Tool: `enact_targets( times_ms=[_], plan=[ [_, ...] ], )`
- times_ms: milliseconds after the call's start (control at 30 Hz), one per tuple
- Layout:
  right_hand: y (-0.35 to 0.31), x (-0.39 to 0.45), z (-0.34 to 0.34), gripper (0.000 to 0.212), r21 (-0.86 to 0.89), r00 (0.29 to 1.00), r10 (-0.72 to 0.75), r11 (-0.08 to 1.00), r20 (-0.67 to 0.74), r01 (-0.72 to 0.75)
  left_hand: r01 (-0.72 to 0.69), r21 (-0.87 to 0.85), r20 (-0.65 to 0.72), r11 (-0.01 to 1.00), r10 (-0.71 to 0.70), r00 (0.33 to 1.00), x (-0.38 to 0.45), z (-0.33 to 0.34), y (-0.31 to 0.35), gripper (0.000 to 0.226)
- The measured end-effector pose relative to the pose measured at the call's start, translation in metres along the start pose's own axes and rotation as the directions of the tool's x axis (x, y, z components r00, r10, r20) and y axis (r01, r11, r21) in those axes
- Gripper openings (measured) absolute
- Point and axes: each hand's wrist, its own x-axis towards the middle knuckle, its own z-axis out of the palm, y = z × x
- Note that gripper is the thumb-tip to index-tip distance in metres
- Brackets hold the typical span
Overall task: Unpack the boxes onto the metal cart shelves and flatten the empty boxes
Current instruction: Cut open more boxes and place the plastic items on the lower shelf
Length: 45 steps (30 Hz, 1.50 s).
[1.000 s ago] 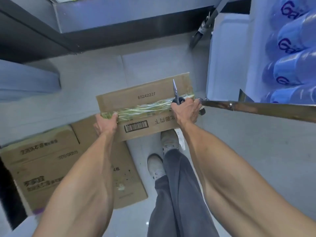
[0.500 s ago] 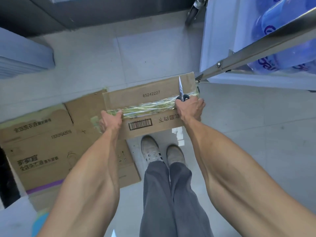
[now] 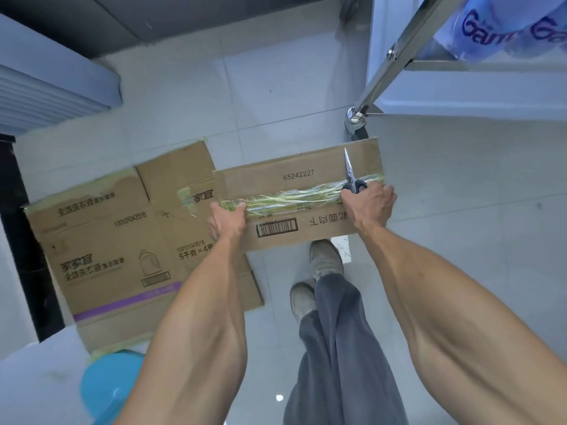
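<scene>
So both hands are carrying a cardboard box [image 3: 294, 194] mid-frame, above the tiled floor [image 3: 276, 96]. The left hand [image 3: 227, 220] curls tight round its left end, and the right hand [image 3: 369, 207] clamps the right end with scissors [image 3: 352, 176] pinned under it, blades pointing up-frame. A flattened box [image 3: 122, 250] lies at lower left, and the metal cart [image 3: 399, 53] is at the upper right.

Open tiled floor [image 3: 276, 96] lies beyond the held box [image 3: 306, 191]; flattened cartons [image 3: 122, 240] cover the floor to its left, the metal cart's leg [image 3: 395, 53] and caster [image 3: 356, 124] crowd its right.
</scene>
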Motion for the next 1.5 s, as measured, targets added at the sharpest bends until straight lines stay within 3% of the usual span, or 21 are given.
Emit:
enact_targets(
  times_ms=[133, 367, 533, 600, 700, 767, 867, 1000, 1100, 1167, 1267, 1333, 1400, 1500],
  plan=[
    [0.029, -0.01, -0.006, 0.047, -0.024, 1.0, 0.001, 1.0, 0.008, -0.001, -0.035, -0.013, 0.025, 0.999, 0.035, 0.999, -0.019, 0.015, -0.022, 0.061],
    [0.087, -0.022, -0.012, 0.038, 0.037, 0.984, 0.132, 0.99, 0.117, -0.137, -0.05, -0.018, 0.074, 0.999, 0.051, 0.996, -0.046, 0.049, -0.073, 0.055],
    [0.102, -0.031, 0.002, 0.039, -0.044, 0.97, 0.184, 0.983, 0.159, -0.179, -0.04, -0.055, 0.114, 0.998, 0.046, 0.992, -0.06, 0.062, -0.093, 0.054],
    [0.087, -0.041, 0.006, 0.039, -0.084, 0.989, 0.123, 0.99, 0.076, -0.117, -0.063, 0.013, 0.065, 0.998, 0.062, 0.996, -0.068, 0.06, -0.086, 0.06],
    [0.051, -0.06, 0.001, 0.044, -0.057, 0.997, -0.076, 0.995, 0.002, 0.076, -0.168, 0.214, -0.118, 0.962, 0.196, 0.973, -0.088, 0.056, -0.061, 0.059],
    [0.022, -0.066, -0.008, 0.049, 0.051, 0.986, -0.163, 0.986, 0.038, 0.161, -0.262, 0.145, -0.144, 0.954, 0.283, 0.948, -0.101, 0.051, -0.033, 0.045],
    [-0.027, -0.054, -0.021, 0.046, 0.257, 0.944, -0.299, 0.932, 0.141, 0.257, -0.335, -0.071, -0.062, 0.94, 0.331, 0.942, -0.105, 0.045, 0.021, 0.02],
    [-0.059, -0.036, -0.017, 0.048, 0.337, 0.916, -0.391, 0.877, 0.085, 0.343, -0.124, -0.48, 0.186, 0.869, 0.239, 0.953, -0.103, 0.054, 0.069, 0.022],
    [-0.051, -0.021, 0.007, 0.049, 0.394, 0.906, -0.422, 0.841, 0.045, 0.372, -0.105, -0.58, 0.254, 0.808, 0.301, 0.919, -0.092, 0.073, 0.07, 0.021],
    [-0.034, -0.008, 0.027, 0.048, 0.421, 0.901, -0.431, 0.825, 0.041, 0.376, -0.071, -0.631, 0.352, 0.772, 0.367, 0.861, -0.084, 0.079, 0.06, 0.028],
    [-0.011, 0.003, 0.05, 0.048, 0.413, 0.881, -0.47, 0.815, 0.06, 0.407, -0.129, -0.51, 0.472, 0.85, 0.402, 0.785, -0.078, 0.083, 0.037, 0.022],
    [-0.003, 0.0, 0.056, 0.047, 0.422, 0.841, -0.535, 0.782, 0.079, 0.458, -0.138, -0.539, 0.432, 0.831, 0.413, 0.802, -0.081, 0.085, 0.023, 0.015],
    [0.006, -0.01, 0.057, 0.048, 0.441, 0.807, -0.581, 0.754, 0.102, 0.487, -0.122, -0.63, 0.314, 0.767, 0.395, 0.863, -0.086, 0.091, 0.013, 0.011],
    [0.031, -0.031, 0.05, 0.047, 0.393, 0.803, -0.567, 0.79, 0.181, 0.47, -0.087, -0.693, 0.199, 0.716, 0.305, 0.931, -0.108, 0.111, -0.002, 0.013]
  ],
)
